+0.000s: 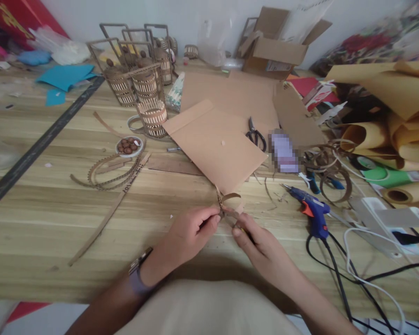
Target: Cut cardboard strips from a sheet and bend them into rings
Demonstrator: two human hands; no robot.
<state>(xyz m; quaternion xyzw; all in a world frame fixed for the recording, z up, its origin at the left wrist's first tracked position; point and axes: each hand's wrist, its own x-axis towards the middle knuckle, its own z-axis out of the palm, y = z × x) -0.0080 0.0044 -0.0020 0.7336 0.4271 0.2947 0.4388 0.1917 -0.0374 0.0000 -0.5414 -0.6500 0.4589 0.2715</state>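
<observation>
My left hand (195, 228) is closed in a pinch on a narrow cardboard strip (219, 197), which stands up from the fingertips. Close beside it, my right hand (256, 239) is closed around a craft knife (243, 229); a bit of yellow shows between the fingers, and most of it is hidden. The knife's front end meets the strip near my left fingertips. A curled strip end (231, 196) sticks out just above both hands. Beyond them lies a flat cardboard piece (216, 144), its near corner almost at the strip.
A blue glue gun (314, 211) with trailing cables lies right. Black scissors (254, 135) and a blurred phone (284, 151) are beyond. Leftward are a bowl of brown balls (129, 146), toothed strips (108, 179), a long strip (108, 214) and small lantern-like baskets (146, 83).
</observation>
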